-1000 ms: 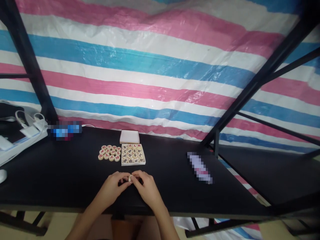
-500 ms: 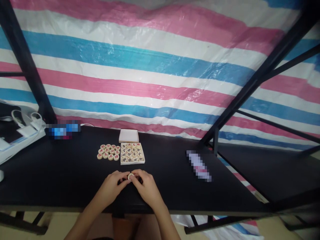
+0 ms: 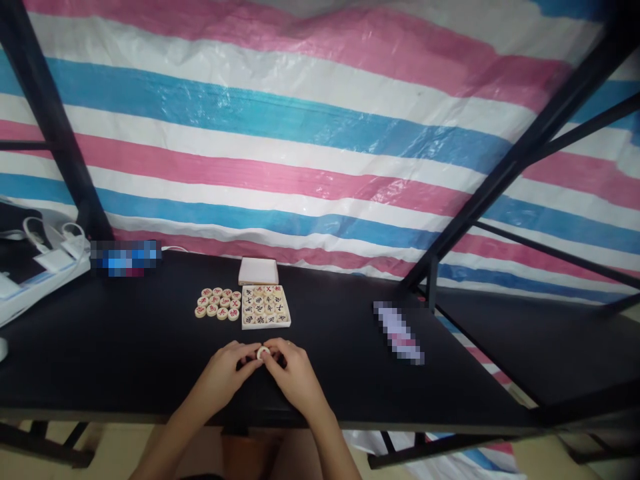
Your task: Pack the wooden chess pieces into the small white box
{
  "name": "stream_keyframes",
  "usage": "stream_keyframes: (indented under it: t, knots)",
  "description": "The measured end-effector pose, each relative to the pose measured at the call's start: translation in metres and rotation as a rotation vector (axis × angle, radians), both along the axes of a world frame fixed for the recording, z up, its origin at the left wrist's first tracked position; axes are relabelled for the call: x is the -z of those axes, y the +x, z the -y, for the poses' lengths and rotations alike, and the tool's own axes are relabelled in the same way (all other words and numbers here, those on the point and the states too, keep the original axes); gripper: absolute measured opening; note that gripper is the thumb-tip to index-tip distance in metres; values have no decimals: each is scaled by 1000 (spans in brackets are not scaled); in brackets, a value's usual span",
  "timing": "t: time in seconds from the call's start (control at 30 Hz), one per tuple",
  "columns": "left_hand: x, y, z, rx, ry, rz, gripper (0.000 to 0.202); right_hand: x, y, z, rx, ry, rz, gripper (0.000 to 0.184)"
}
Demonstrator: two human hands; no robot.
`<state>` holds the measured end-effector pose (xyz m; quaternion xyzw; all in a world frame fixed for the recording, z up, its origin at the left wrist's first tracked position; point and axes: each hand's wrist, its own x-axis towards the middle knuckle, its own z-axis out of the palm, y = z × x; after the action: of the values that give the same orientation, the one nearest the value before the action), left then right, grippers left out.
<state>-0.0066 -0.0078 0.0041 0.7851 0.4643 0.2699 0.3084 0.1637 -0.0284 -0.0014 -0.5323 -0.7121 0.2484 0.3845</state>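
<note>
So you've got one piece [image 3: 261,351] between your two hands, on your side of the box [image 3: 265,326], just short of it. Your left hand [image 3: 227,368] is pinching its left edge with the fingertips, and your right hand [image 3: 293,371] has it from the other side, thumb laid over the face so I can't read the character. Can't tell if it's touching the desk [image 3: 150,353] either. The box has four rows of pieces in it, mostly black characters, with three red ones along the back row. Twelve red pieces [image 3: 214,301] sit in a block just left of it, and the lid [image 3: 258,271] lies right behind. Thing on the right is pixelated.
</note>
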Motion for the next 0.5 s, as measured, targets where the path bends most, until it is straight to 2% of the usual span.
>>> stream_keyframes:
  t: [0.5]
  knots:
    - [4, -1, -2, 5, 3, 28, 25, -3, -1, 0, -6, 10, 27, 14]
